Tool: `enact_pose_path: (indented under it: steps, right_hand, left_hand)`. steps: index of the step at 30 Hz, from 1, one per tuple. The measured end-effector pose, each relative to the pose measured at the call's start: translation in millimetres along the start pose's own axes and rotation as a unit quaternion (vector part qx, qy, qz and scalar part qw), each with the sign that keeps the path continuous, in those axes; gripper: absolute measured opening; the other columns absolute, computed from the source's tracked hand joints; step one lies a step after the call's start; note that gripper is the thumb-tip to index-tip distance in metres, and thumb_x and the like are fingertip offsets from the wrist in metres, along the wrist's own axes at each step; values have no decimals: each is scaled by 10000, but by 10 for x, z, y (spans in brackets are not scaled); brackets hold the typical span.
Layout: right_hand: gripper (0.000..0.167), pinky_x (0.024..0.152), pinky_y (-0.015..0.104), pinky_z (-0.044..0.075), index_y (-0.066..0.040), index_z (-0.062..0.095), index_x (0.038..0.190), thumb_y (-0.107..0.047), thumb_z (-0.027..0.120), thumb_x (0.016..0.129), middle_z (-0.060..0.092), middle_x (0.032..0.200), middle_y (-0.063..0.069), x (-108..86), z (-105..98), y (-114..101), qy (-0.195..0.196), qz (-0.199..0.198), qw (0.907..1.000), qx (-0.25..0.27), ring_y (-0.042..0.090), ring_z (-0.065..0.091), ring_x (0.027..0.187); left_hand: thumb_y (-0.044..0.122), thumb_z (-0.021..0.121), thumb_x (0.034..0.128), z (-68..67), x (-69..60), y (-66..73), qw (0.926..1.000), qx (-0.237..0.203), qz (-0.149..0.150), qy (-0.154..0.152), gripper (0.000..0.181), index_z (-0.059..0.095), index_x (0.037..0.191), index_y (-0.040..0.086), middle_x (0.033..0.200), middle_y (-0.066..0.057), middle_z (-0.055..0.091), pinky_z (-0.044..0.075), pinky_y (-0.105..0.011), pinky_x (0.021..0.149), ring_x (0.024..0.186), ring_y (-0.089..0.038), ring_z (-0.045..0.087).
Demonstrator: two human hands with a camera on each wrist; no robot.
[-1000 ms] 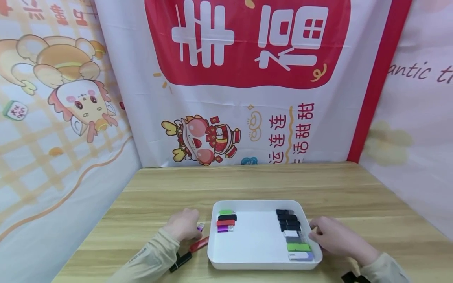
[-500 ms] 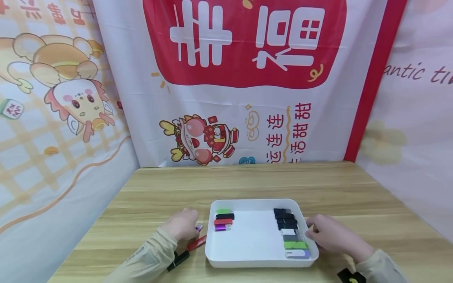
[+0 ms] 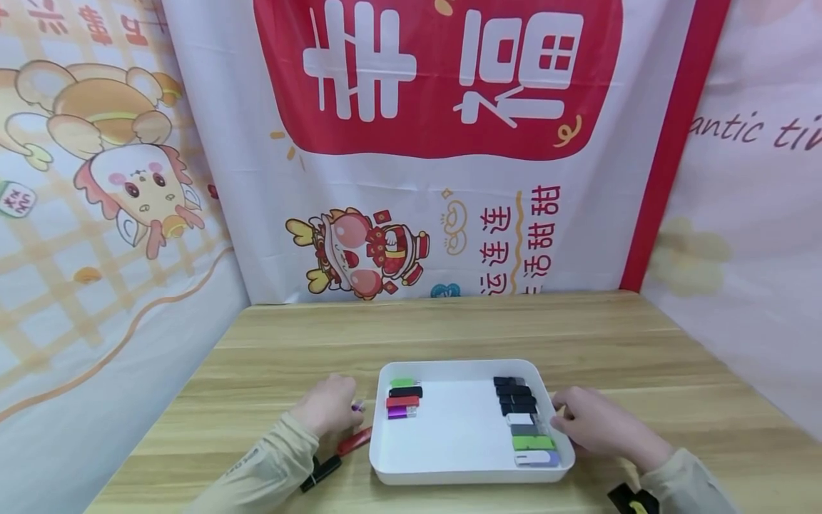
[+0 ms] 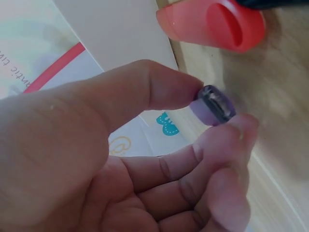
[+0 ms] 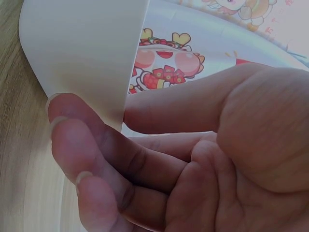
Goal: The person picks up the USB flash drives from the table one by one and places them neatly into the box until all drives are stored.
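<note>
Between thumb and fingertips, my left hand [image 3: 326, 404] pinches a purple USB flash drive [image 4: 208, 107] just left of the white tray [image 3: 465, 477]. In the left wrist view its end faces the camera; in the head view the hand hides most of it. A red flash drive [image 3: 354, 441] and a black flash drive [image 3: 320, 472] lie on the table below that hand. My right hand [image 3: 594, 420] holds the tray's right wall, thumb at the rim and fingers against the outside. Inside the tray, a short column of flash drives [image 3: 402, 402] runs down the left side.
A longer column of black, white, grey, green and pale purple flash drives [image 3: 524, 405] lines the tray's right side. The wooden table [image 3: 437, 328] ends at a printed cloth backdrop [image 3: 359, 171], with cloth walls on both sides.
The head view has shifted slightly, so the whole scene sits a little further left. The purple flash drive has turned in my left fingers and shows less. My right hand stays at the tray.
</note>
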State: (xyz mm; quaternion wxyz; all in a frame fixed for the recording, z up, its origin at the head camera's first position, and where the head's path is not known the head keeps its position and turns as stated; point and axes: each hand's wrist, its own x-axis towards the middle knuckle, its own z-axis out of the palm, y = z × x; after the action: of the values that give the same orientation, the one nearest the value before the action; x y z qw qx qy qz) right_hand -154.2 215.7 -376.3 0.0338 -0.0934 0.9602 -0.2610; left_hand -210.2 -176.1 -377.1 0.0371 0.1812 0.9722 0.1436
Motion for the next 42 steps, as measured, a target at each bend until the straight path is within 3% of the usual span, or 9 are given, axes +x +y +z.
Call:
enact_pose_path:
  steps: [8,25,36,42]
  right_hand:
    - [178,528,337,432,34,689,1032,-32,682,867,578,688,22,6,9,3,-24,143,9999,52,179,526,575]
    - [176,520,331,433,30,685,1042,-36,679,879,574,685,23,-7,8,-11,-57,229,9997,62,179,526,563]
    - [205,520,334,439,37,679,1078,-46,680,891,578,708,33,14,3,-9,-131,350,9993,31,184,527,572]
    - [195,524,337,439,39,681,1065,-42,681,887,581,714,32,14,-3,-9,-102,301,9995,45,184,529,579]
  left_hand:
    - [98,763,789,-14,41,-31,9996,34,147,249,304,503,633,98,583,-15,470,346,-238,443,487,-111,417]
    - [93,688,837,-71,59,-28,9979,-452,-90,452,363,451,564,123,493,42,352,273,-204,389,417,-68,338]
    - [121,672,848,-176,70,-81,9939,-879,-385,534,300,514,594,102,498,31,404,267,-211,382,416,-80,343]
    - [144,673,847,-253,57,-43,9934,-780,-414,735,320,513,571,115,482,43,401,251,-211,391,420,-73,325]
